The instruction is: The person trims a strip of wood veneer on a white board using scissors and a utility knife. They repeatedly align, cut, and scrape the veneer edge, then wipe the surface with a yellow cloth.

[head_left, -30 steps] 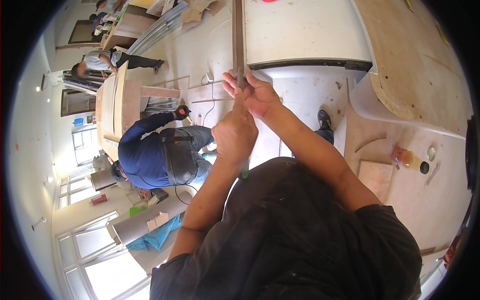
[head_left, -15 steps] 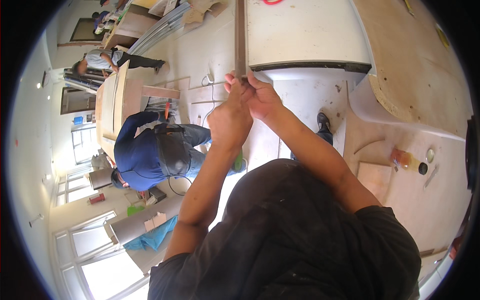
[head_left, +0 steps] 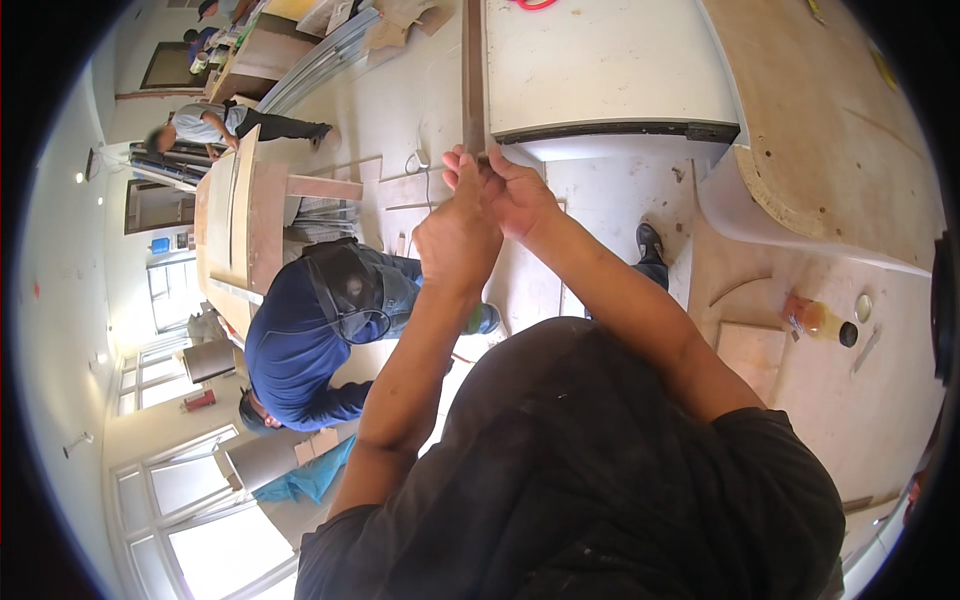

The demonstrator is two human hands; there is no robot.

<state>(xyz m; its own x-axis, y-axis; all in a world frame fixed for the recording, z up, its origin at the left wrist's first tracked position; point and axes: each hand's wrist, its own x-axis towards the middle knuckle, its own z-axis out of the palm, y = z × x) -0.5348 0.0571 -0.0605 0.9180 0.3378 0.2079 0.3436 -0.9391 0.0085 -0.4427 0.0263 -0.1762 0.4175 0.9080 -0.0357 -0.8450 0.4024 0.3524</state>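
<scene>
A long, narrow brown strip (head_left: 474, 80) runs away from me toward the top of the view, along the left edge of a white panel (head_left: 610, 70). My left hand (head_left: 458, 238) is closed at the strip's near end, index finger stretched along it. Close against it, my right hand (head_left: 522, 200) grips the same end, thumb up at its right side and the other fingers curled. The fingers overlap there, so the very end of the strip is hidden.
Right of me, a curved wooden board (head_left: 830, 130) stands above a work surface with a bottle (head_left: 820, 320) on it. On the left, a co-worker in blue (head_left: 300, 330) bends beside a wooden table (head_left: 265, 220). Another person (head_left: 200, 125) stands farther off. A red loop (head_left: 535, 4) lies on the panel.
The co-worker in blue has bent over farther and shifted, an arm now reaching toward the lower part of the view. My hands and the strip have barely moved, drifting slightly left.
</scene>
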